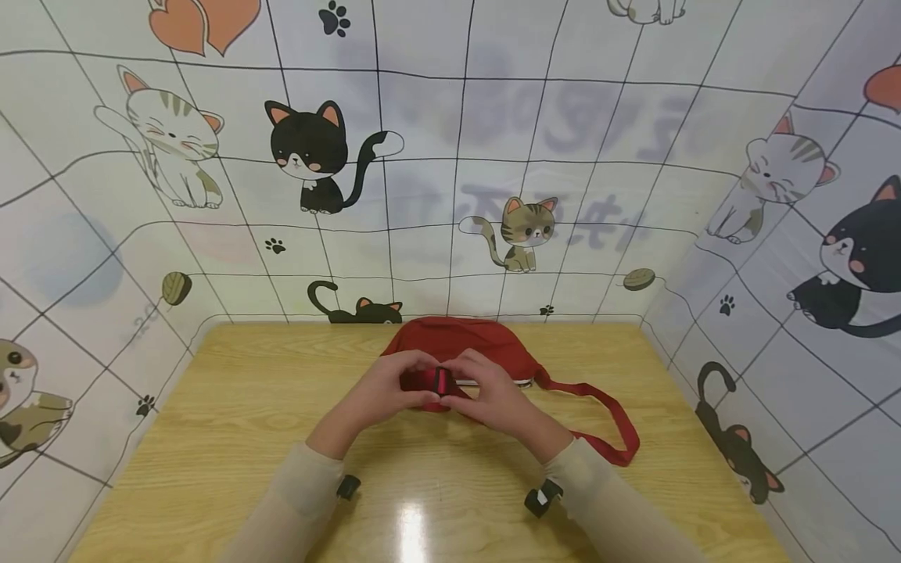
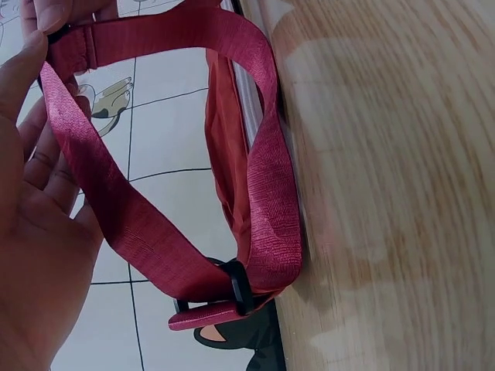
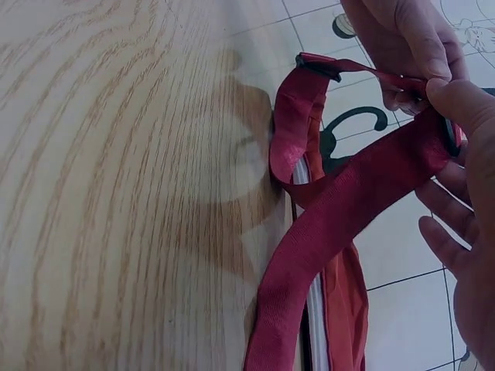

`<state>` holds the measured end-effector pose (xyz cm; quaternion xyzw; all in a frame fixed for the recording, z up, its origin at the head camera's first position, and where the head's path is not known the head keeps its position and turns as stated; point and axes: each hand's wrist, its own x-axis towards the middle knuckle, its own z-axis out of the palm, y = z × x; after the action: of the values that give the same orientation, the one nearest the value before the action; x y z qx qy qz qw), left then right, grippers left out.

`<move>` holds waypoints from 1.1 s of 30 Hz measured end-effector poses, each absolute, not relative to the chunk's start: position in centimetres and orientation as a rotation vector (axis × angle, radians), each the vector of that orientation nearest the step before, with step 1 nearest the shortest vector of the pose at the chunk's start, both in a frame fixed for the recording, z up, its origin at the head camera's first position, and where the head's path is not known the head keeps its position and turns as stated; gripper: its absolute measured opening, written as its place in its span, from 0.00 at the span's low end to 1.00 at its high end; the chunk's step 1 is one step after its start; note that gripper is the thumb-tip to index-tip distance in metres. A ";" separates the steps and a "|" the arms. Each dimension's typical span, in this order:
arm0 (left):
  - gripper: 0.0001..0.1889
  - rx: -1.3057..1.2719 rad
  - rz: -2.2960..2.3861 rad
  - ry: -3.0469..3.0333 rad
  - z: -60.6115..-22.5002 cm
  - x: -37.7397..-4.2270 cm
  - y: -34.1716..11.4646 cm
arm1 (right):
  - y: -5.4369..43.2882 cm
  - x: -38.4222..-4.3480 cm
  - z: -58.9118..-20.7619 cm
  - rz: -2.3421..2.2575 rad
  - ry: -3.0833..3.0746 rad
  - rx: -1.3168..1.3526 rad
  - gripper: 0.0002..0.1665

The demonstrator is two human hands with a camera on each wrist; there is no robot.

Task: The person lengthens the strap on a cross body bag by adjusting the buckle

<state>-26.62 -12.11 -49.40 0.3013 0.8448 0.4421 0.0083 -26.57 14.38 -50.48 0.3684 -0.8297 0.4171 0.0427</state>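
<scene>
A pale wall (image 1: pixel 422 180) printed with cartoon cats rises behind the wood-grain desk (image 1: pixel 246 438), and a red bag (image 1: pixel 464 344) lies on that desk, its zip (image 3: pixel 315 325) along the side toward me. Just in front of the bag, I hold up a black buckle (image 1: pixel 439 381) on its strap (image 2: pixel 274 201), off the desk, probably so I can see how the strap threads through. My left hand (image 1: pixel 383 387) pinches the strap at one side of the buckle, thumb against fingertips; my right hand (image 1: pixel 496 395) pinches it at the other side, the remaining fingers loosely spread. Gripping from both sides likely stops the small piece from twisting. A second buckle (image 2: pixel 241 286) sits along the strap, also in front of the bag, while more strap loops out to the bag's right, seemingly slack enough not to tug at my fingers.
</scene>
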 end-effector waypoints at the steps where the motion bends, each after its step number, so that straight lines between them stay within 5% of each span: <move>1: 0.23 0.945 1.380 2.643 -49.4 -26.6 -12.1 | 14.4 -26.6 -50.5 1.250 -2.532 1.135 0.27; 33: 0.04 0.858 1.531 2.491 -50.1 -26.9 -13.4 | 15.1 -26.1 -49.7 1.124 -2.488 1.239 0.31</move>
<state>-26.95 -13.35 -50.07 0.2814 0.8166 0.5018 0.0470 -26.13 15.09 -49.70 0.4121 -0.8277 0.3740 0.0717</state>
